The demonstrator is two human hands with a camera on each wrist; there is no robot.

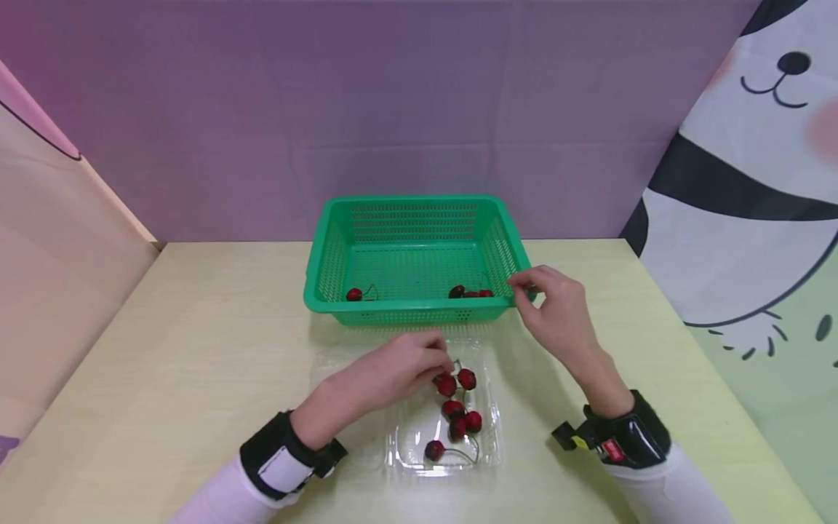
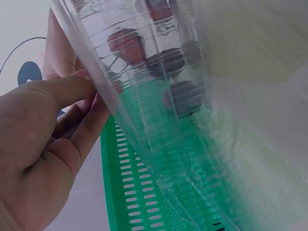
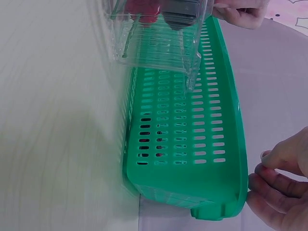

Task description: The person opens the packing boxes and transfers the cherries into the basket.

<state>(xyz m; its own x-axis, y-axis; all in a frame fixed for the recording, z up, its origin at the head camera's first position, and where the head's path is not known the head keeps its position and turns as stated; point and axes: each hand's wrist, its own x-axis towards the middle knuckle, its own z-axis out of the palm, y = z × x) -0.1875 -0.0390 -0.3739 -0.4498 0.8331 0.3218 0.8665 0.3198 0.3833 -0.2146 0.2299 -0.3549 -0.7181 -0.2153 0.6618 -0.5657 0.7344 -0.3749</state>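
Note:
Several dark red cherries (image 1: pixel 452 410) with thin stems lie in a clear plastic container (image 1: pixel 419 440). My left hand (image 1: pixel 399 367) reaches over it from the left, thumb and fingertips together in a pinch at a cherry (image 1: pixel 446 384). Through the clear wall, the left wrist view shows these cherries blurred. A green perforated basket (image 1: pixel 419 313) stands behind, with one cherry (image 1: pixel 354 294) at its front left and a few more (image 1: pixel 471 293) at its front right. Above the basket's right front corner is my right hand (image 1: pixel 556 309), fingers loosely bent at the rim, nothing visible between them.
The pale wooden table (image 1: pixel 196 349) extends to both sides of the container. Behind the basket rises a purple cloth backdrop (image 1: pixel 406 94). A printed panda panel (image 1: pixel 753 182) borders the right side. Both wrists wear black straps (image 1: pixel 644 437).

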